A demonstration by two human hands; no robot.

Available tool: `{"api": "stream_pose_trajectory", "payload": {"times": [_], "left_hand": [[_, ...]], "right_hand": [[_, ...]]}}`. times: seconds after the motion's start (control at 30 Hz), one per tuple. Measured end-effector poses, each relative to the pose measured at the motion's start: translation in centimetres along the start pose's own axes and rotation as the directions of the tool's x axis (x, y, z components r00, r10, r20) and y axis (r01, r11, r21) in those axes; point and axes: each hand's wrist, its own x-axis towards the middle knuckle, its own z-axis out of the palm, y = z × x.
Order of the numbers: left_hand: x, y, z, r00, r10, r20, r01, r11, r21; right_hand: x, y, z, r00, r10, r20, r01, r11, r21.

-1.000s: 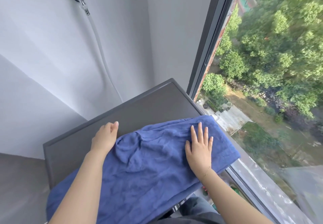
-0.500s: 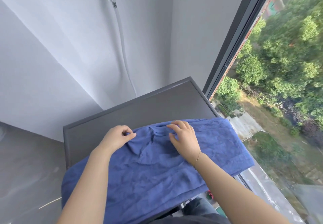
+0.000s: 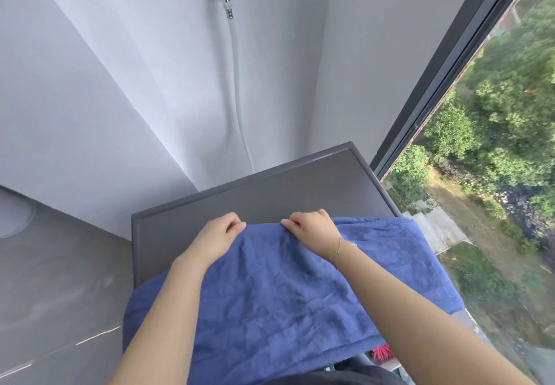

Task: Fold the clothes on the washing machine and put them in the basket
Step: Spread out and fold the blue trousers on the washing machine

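A grey washing machine (image 3: pixel 270 195) stands in a white corner beside a window. The blue cloth (image 3: pixel 285 300) lies across its near half, long axis running from 8 to 2 o'clock. The left hand (image 3: pixel 217 236) and right hand (image 3: pixel 312 230) each pinch its far edge. It looks soft and light; edges and corners seem the best hold.

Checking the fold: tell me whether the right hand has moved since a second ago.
Yes. The right hand slid left along the blue cloth, toward its far edge.
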Motion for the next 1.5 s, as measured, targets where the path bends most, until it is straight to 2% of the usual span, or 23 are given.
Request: {"api": "stream_pose_trajectory", "payload": {"times": [0.1, 0.17, 0.23, 0.3, 0.37, 0.43, 0.5, 0.57, 0.63, 0.7, 0.77, 0.83, 0.9, 0.93, 1.0, 1.03, 1.1, 1.17, 1.27, 1.33, 1.4, 1.43, 1.5], "left_hand": [[0.5, 0.1, 1.2, 1.0, -0.013, -0.009, 0.014, 0.999, 0.029], [0.5, -0.1, 1.6, 0.997, -0.049, 0.054, 0.051, 0.997, -0.049], [0.4, 0.0, 1.8, 0.995, -0.049, 0.085, 0.059, 0.991, -0.124], [0.3, 0.3, 2.3, 1.0, 0.013, 0.008, -0.012, 0.992, -0.123], [-0.1, 1.0, 2.5, 0.993, 0.057, -0.1, -0.069, 0.991, -0.117], [-0.8, 1.6, 2.5, 0.98, 0.094, -0.175, -0.116, 0.986, -0.119], [-2.2, 1.9, 2.6, 0.955, 0.167, -0.244, -0.191, 0.978, -0.08], [-3.9, 2.0, 3.0, 0.934, 0.235, -0.269, -0.251, 0.967, -0.029], [-5.5, 1.6, 3.9, 0.945, 0.273, -0.18, -0.276, 0.961, 0.009], [-6.6, 0.7, 5.3, 0.967, 0.257, -0.003, -0.256, 0.966, 0.046], [-7.5, -0.3, 6.9, 0.974, 0.21, 0.084, -0.216, 0.974, 0.07], [-8.2, -0.5, 8.1, 0.982, 0.188, -0.006, -0.188, 0.982, 0.032], [-8.4, -0.1, 8.8, 0.971, 0.192, -0.145, -0.188, 0.981, 0.043], [-8.3, 0.1, 9.0, 0.961, 0.198, -0.193, -0.191, 0.98, 0.056], [-8.0, 0.2, 9.7, 0.94, 0.223, -0.26, -0.195, 0.972, 0.128], [-7.8, 0.1, 10.4, 0.917, 0.258, -0.305, -0.194, 0.955, 0.223], [-7.8, 0.1, 12.2, 0.869, 0.286, -0.403, -0.116, 0.911, 0.396], [-8.1, 0.4, 14.0, 0.881, 0.264, -0.393, -0.064, 0.888, 0.455], [-8.5, 0.5, 16.1, 0.934, 0.224, -0.277, -0.067, 0.873, 0.482], [-8.2, 0.5, 16.5, 0.944, 0.206, -0.259, -0.053, 0.866, 0.497], [-7.7, 0.5, 16.5, 0.941, 0.209, -0.265, -0.046, 0.858, 0.511], [-7.4, 0.6, 16.4, 0.938, 0.219, -0.269, -0.049, 0.852, 0.522], [-6.9, 0.6, 16.4, 0.926, 0.245, -0.286, -0.054, 0.838, 0.543]], "right_hand": [[0.3, 0.4, 0.3, 0.996, 0.043, -0.077, -0.044, 0.999, -0.017], [-0.2, 0.8, 0.9, 0.979, 0.039, -0.201, -0.038, 0.999, 0.013], [-1.3, 1.0, 1.3, 0.926, 0.064, -0.371, -0.031, 0.995, 0.093], [-3.1, 0.7, 1.5, 0.872, 0.146, -0.466, -0.045, 0.974, 0.221], [-4.9, 0.4, 1.6, 0.88, 0.303, -0.365, -0.114, 0.882, 0.457], [-6.4, 0.3, 1.6, 0.898, 0.413, -0.154, -0.202, 0.696, 0.69], [-7.7, 0.8, 1.6, 0.891, 0.45, -0.058, -0.231, 0.56, 0.795], [-8.4, 1.5, 1.4, 0.868, 0.491, -0.073, -0.229, 0.526, 0.819], [-8.9, 2.4, 1.2, 0.84, 0.533, -0.098, -0.229, 0.513, 0.827], [-9.3, 3.1, 1.3, 0.825, 0.558, -0.092, -0.237, 0.489, 0.839], [-9.8, 3.5, 1.6, 0.815, 0.56, -0.148, -0.226, 0.543, 0.809], [-10.2, 3.5, 2.0, 0.812, 0.487, -0.321, -0.2, 0.749, 0.631], [-10.2, 3.4, 2.5, 0.834, 0.292, -0.468, -0.114, 0.922, 0.371], [-9.7, 3.5, 2.8, 0.855, 0.172, -0.489, -0.048, 0.966, 0.255], [-8.7, 3.6, 3.2, 0.897, -0.031, -0.44, 0.071, 0.995, 0.075], [-8.4, 3.5, 3.3, 0.926, -0.083, -0.368, 0.098, 0.995, 0.022], [-8.2, 3.4, 4.0, 0.978, -0.082, -0.192, 0.08, 0.997, -0.015], [-8.7, 3.9, 5.0, 0.997, -0.019, -0.07, 0.014, 0.997, -0.074], [-9.4, 4.9, 5.8, 0.997, -0.025, -0.069, 0.015, 0.989, -0.145], [-9.2, 5.0, 5.2, 0.996, -0.006, -0.094, 0.014, 0.996, 0.084], [-9.5, 5.1, 3.7, 0.974, 0.123, -0.192, -0.018, 0.879, 0.476], [-10.1, 5.8, 2.7, 0.933, 0.231, -0.275, -0.026, 0.807, 0.59], [-11.5, 7.7, 0.5, 0.787, 0.444, -0.43, -0.092, 0.772, 0.629]]}}
